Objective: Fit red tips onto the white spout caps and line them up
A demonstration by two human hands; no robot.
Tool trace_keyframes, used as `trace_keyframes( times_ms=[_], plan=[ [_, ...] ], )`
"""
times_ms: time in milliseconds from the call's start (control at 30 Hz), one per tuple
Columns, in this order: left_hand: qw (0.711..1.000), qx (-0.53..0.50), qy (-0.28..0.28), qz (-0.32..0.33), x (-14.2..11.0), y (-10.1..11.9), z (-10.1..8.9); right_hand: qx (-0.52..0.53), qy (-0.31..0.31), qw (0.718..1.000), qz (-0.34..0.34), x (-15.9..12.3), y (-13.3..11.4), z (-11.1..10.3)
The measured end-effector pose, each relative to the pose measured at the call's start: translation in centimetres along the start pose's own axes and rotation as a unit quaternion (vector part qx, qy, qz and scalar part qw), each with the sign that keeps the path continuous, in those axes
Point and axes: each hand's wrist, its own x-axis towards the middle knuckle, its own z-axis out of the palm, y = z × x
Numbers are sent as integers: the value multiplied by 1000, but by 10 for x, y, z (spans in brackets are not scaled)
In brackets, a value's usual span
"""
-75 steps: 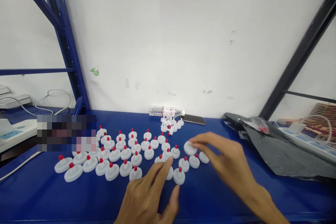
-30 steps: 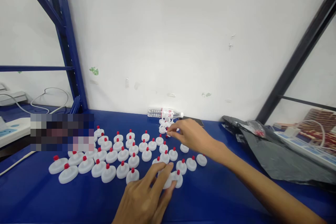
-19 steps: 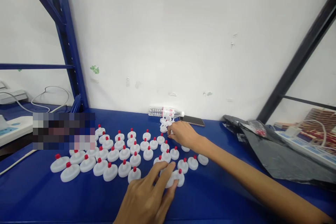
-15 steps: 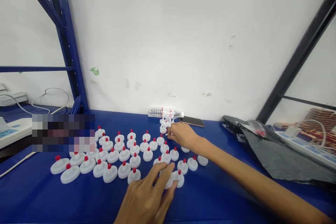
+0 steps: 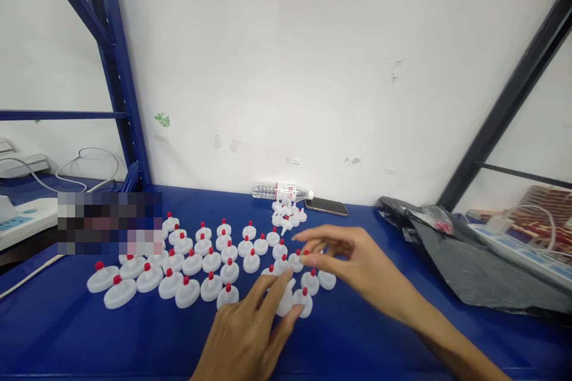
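Observation:
Several white, round, dome-like plastic nozzle lids (image 5: 211, 261) with small red tip caps stand on the blue table (image 5: 147, 342). My left hand (image 5: 250, 321) is closed around the side of a white lid (image 5: 284, 303) whose bare spout shows no red cap. Beside the thumb stands a red-capped lid (image 5: 304, 305). Above the right group, my right hand (image 5: 344, 256) has thumb and fingers drawn together, with a small red cap (image 5: 306, 253) showing at the thumb tip. Part of that cap is hidden by the fingers.
A clear water bottle (image 5: 277, 191) lies by the wall, with a pile of loose white pieces (image 5: 285, 214) before it and a phone (image 5: 326, 207) alongside. On the right are a grey plastic bag (image 5: 456, 268) and a power strip (image 5: 527, 250). A blue post (image 5: 118, 83) rises left.
My right hand has drawn back from the pile of white pieces toward my left hand. A red cap now shows at its fingers. My left hand stays on the uncapped lid.

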Motion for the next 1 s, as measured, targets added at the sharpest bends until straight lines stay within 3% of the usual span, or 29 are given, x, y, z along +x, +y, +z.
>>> trace_keyframes(
  times_ms=[167, 333, 700, 1000],
  plan=[
    [998, -41, 51, -4, 1, -1, 0, 33, 57, 997, -35, -21, 1, 29],
    [998, -39, 39, -16, 0, -1, 1, 113, 61, 992, 1, -25, 11, 49],
    [998, -49, 10, -25, -4, 0, -1, 127, 105, 986, 14, -27, 17, 54],
    [999, -43, 14, -10, -2, 3, -1, 297, 23, 949, 105, -20, 24, 48]
  ],
)
